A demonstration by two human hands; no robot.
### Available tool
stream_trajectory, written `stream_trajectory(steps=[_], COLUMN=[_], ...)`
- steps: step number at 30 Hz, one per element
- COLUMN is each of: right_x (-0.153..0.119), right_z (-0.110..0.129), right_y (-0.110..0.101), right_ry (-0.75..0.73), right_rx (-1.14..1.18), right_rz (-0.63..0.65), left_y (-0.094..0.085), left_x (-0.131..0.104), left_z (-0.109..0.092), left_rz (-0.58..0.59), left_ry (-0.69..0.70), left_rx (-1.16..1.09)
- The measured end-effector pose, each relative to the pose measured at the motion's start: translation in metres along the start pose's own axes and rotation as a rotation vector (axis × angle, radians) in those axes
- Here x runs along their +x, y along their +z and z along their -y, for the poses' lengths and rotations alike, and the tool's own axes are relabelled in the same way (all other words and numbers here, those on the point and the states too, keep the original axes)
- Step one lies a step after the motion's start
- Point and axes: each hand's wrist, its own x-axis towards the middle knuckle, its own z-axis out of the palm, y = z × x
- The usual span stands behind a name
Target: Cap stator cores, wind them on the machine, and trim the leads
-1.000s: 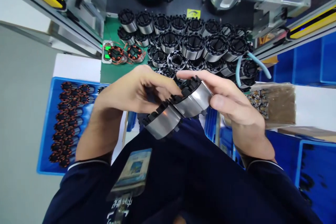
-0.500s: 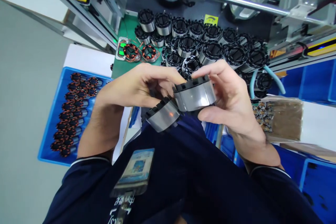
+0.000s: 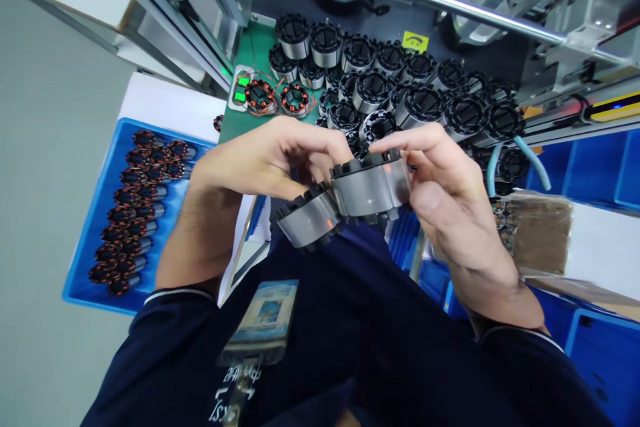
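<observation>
Two metal rings with black toothed rims are held side by side over my lap, their edges touching. My left hand [image 3: 280, 157] has its fingers closed round the smaller, tilted left ring [image 3: 309, 219]; some of its fingertips are hidden behind the rings. The larger right ring [image 3: 371, 187] is gripped by my right hand [image 3: 445, 190], with the index finger on its top rim and the thumb at its right side. Beyond the hands, several similar black-and-metal rings [image 3: 373, 90] stand in rows on the green bench top [image 3: 240, 125].
Two copper-wound rings [image 3: 295, 100] lie at the bench's left. A blue tray [image 3: 80, 247] of wound rings is at the left. Pliers with light blue handles [image 3: 533, 163] rest at the right near a brown carton [image 3: 543, 233]. A metal rail [image 3: 490, 15] crosses above.
My right thumb has moved up and outward along the right ring's side. The right ring has turned slightly, showing more of its lower teeth. The camera view has shifted a little.
</observation>
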Motion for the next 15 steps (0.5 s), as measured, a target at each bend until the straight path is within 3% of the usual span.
stream_trajectory(steps=[15], right_x=[0.008], right_z=[-0.001], right_y=[0.012], right_ry=[0.094], right_rx=[0.207], right_rz=[0.038], left_y=[-0.002], left_x=[-0.010], left_z=[0.002], left_rz=[-0.020], left_ry=[-0.049], left_rx=[-0.150])
